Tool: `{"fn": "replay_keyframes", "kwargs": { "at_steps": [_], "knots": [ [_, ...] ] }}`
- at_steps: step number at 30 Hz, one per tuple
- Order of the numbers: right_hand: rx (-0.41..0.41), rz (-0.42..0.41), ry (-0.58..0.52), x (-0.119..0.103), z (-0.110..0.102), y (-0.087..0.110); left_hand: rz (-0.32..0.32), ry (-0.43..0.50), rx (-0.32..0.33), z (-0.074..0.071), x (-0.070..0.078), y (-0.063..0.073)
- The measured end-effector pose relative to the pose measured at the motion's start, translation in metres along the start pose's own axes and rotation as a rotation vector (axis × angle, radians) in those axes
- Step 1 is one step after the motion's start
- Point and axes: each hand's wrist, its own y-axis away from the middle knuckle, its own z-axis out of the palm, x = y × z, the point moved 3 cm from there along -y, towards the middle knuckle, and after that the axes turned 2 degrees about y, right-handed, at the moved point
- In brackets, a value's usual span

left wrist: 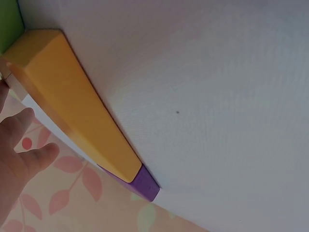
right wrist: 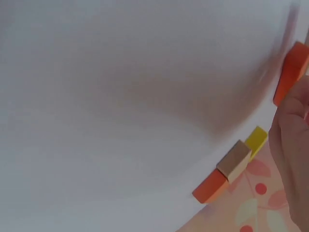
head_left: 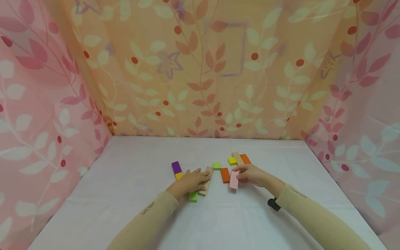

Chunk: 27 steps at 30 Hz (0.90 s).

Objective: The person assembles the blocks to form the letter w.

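Note:
My left hand [head_left: 200, 177] lies with straight fingers on a long bare-wood block [head_left: 206, 187] at the table's middle. A yellow-orange block [head_left: 178, 175] [left wrist: 72, 106] and a purple block [head_left: 176, 167] [left wrist: 145, 183] sit end to end just left of it. A green block [head_left: 192, 197] [left wrist: 8, 24] shows under the wrist. My right hand [head_left: 239, 175] pinches a pink block [head_left: 233, 180] at its upper end, beside an orange block [head_left: 225, 175] [right wrist: 289, 72]. The right wrist view shows only the edge of that hand; the pink block is hidden there.
Beyond the right hand lie a yellow block [head_left: 232, 161] [right wrist: 256, 137], a tan block [head_left: 238, 158] [right wrist: 234, 159] and another orange block [head_left: 245, 159] [right wrist: 208, 187]. A small green cube [head_left: 216, 165] sits between the hands. Leaf-patterned cloth walls [head_left: 200, 86] enclose the white table [head_left: 125, 194] on three sides.

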Motion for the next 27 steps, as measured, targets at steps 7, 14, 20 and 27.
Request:
{"fn": "replay_keyframes", "kwargs": {
  "at_steps": [7,14,20,27],
  "knots": [
    [-0.018,-0.028,0.080,0.008,0.015,0.007,0.012,-0.014,0.009,-0.001,0.000,0.001],
    [0.054,-0.131,0.326,0.011,0.024,0.009,-0.002,-0.004,0.002,0.000,0.000,0.000],
    [0.072,-0.305,0.507,0.015,0.026,0.017,-0.003,0.006,0.003,0.001,0.000,-0.001],
    [-0.039,-0.371,0.593,0.023,0.038,0.028,-0.011,0.007,0.000,0.001,-0.001,0.000]
  ]
}}
